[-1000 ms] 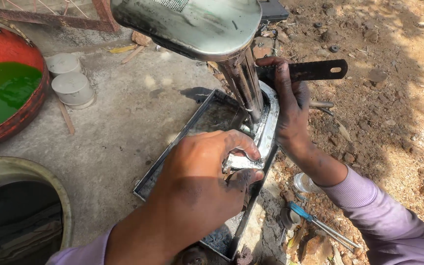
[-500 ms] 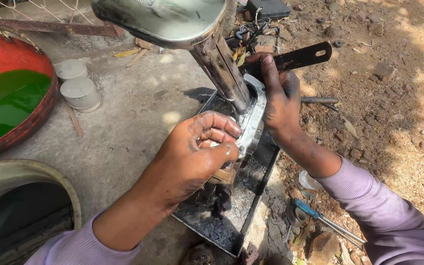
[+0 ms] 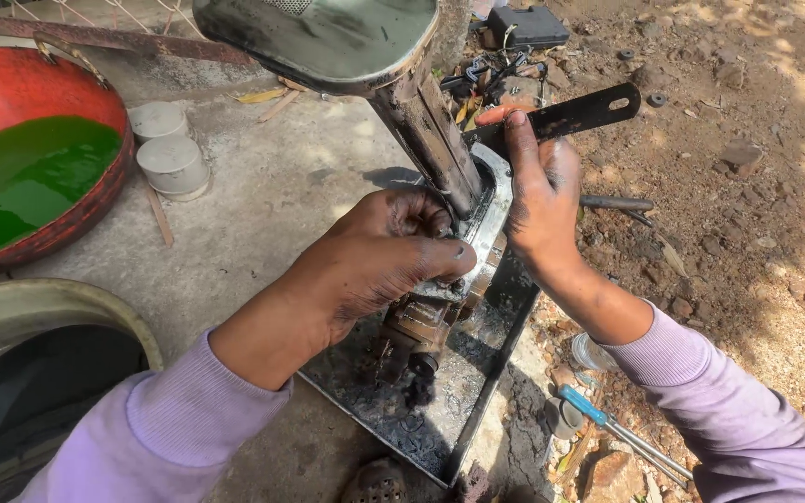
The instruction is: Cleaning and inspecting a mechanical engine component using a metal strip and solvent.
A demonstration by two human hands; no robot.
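- Both hands have shifted since the earlier frames: the left hand (image 3: 393,256) has slid up the metal part (image 3: 477,233) toward its post, and the right hand (image 3: 538,191) now lies flatter along the far edge.
- Metal part: a grimy, greasy grey casting with a flat pale flange, a ribbed upright post (image 3: 430,140) and a rusty brown fitting (image 3: 416,326) hanging beneath. It sits over a shallow rectangular steel tray (image 3: 477,410) coated in black oily grit, on the concrete floor (image 3: 263,205).
- A curved, dull green-grey sheet-metal cover (image 3: 328,37) tops the post and hides its upper end.
- A flat black bar (image 3: 579,112) with a hole at its end juts out behind the right hand.
- Around: a red bowl (image 3: 58,214) of green liquid at far left, two round grey caps (image 3: 165,144) beside it, a dark round basin (image 3: 39,391) at lower left, a blue-handled tool (image 3: 607,428) on stony dirt at lower right.
- Left hand: fingers curled and pressed together, thumb pinching the flange against them; wrist bent, lilac sleeve.
- Right hand: fingers pressed together and stretched along the flange's far side, index tip pointing up near the bar.
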